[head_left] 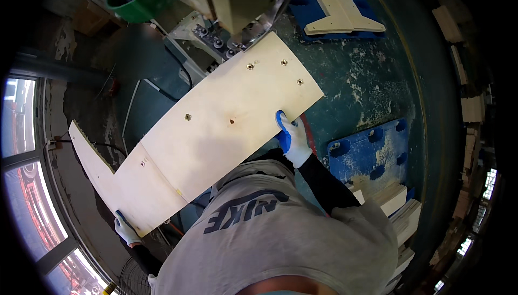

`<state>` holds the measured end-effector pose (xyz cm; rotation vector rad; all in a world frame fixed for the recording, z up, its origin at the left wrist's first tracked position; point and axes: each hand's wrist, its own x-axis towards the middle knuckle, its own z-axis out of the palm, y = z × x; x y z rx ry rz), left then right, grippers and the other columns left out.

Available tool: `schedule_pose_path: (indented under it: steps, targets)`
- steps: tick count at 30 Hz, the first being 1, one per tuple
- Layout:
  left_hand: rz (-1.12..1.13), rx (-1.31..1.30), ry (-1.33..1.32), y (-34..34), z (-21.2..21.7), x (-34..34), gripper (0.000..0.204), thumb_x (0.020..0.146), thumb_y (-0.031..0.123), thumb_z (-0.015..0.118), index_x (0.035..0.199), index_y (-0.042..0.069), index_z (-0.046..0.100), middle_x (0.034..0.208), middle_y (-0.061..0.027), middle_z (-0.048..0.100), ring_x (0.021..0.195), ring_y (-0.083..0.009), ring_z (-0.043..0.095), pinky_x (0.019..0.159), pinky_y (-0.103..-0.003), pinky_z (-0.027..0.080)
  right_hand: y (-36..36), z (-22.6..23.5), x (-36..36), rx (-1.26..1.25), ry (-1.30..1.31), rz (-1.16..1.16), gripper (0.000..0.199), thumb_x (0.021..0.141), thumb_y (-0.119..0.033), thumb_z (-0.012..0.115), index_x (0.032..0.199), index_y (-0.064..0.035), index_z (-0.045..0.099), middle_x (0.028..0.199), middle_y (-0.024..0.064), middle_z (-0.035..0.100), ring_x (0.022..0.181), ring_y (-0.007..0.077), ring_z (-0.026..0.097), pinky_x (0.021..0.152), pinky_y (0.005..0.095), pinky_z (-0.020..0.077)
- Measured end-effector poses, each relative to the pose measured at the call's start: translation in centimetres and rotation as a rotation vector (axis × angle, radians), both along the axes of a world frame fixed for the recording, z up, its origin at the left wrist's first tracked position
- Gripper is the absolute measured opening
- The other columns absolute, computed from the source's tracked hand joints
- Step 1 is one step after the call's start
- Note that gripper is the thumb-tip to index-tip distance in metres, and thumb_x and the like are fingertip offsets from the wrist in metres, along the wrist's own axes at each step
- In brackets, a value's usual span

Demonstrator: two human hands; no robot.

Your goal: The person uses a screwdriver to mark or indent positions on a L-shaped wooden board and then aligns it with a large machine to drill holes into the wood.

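Note:
A large pale plywood panel (210, 138) lies slantwise across the view in front of my body, with a notch cut near its left end. Several metal insert nuts (188, 117) are set in its holes. My left hand (127, 229), in a white and blue glove, is closed on the panel's lower left edge. In a matching glove, my right hand (294, 139) grips the near edge toward the right end, thumb on top and fingers hidden beneath. The panel's far edge meets a machine (216, 41) with metal fittings, partly covering it.
A green bin (143, 1) hangs at the upper left. Beyond the panel, cut plywood pieces (342, 6) lie on a blue pallet (302, 9). A second blue pallet (372, 152) sits on the floor at right, near stacked boards (404, 222). Windows (32, 187) line the left side.

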<state>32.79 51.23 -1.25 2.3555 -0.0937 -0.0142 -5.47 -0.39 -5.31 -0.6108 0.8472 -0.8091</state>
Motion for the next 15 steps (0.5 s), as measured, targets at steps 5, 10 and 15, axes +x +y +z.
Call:
schedule_pose_path:
  steps: [5,10,15]
  targets:
    - [-0.097,-0.059,0.258,-11.5,-1.8,-11.2,0.049,0.102,0.042,0.060,0.067,0.012,0.046,0.058,0.0066,0.037,0.051,-0.0056,0.035,0.048,-0.027,0.025,-5.7,-0.1,-10.1,0.004,-0.049,-0.309,0.048,0.097,-0.011,0.065,0.139,-0.0037,0.043,0.132,0.0109,0.056,0.122,0.0201,0.058,0.103,0.0367,0.0494]
    - [-0.242,-0.152,0.513,-29.1,-5.6,-24.5,0.038,0.100,0.033,0.063,0.077,0.003,0.058,0.069,0.0033,0.050,0.060,-0.0079,0.041,0.054,-0.028,0.035,-8.9,-0.6,-16.0,-0.095,-0.042,-0.433,0.052,0.098,-0.011,0.063,0.143,-0.0069,0.039,0.133,0.0131,0.055,0.123,0.0242,0.058,0.102,0.0416,0.0515]
    - [-0.338,-0.256,0.829,-43.9,-10.5,-36.5,0.039,0.098,0.032,0.067,0.095,-0.007,0.063,0.082,-0.0031,0.063,0.069,-0.0105,0.056,0.060,-0.029,0.046,-9.9,-5.0,-20.0,0.135,0.038,-0.482,0.064,0.088,0.008,0.064,0.145,-0.0062,0.040,0.133,0.0126,0.056,0.119,0.0239,0.058,0.102,0.0373,0.0484]
